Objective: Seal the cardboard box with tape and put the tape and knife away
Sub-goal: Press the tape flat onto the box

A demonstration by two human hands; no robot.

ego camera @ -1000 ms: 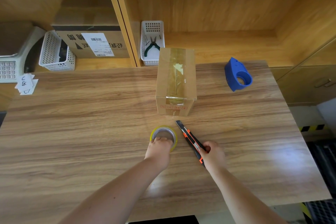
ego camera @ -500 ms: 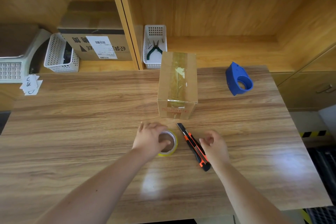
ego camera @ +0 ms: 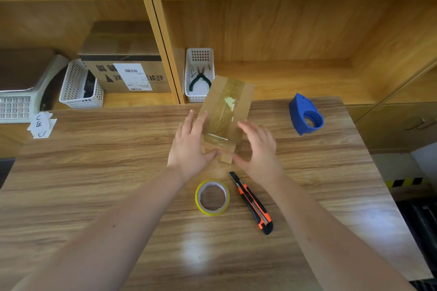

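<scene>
Under the wooden shelving, the bench (ego camera: 94, 196) carries a cardboard box (ego camera: 227, 111) with tape already along its top, and both hands sit at its near end: the left hand (ego camera: 191, 146) flat on the left side with fingers (ego camera: 198, 123) spread, the right hand (ego camera: 257, 146) open beside the right side, gripping nothing. If they push unevenly, the light box could slide or tip back towards the shelf. Just behind the wrists lie the tape roll (ego camera: 212, 197) and knife (ego camera: 253, 203), its blade tip seemingly out, so a careless reach back risks a nick.

One head-worn camera looks forward and down (wide-angle, close) over the table (ego camera: 94, 172) toward shelves (ego camera: 283, 78).
</scene>
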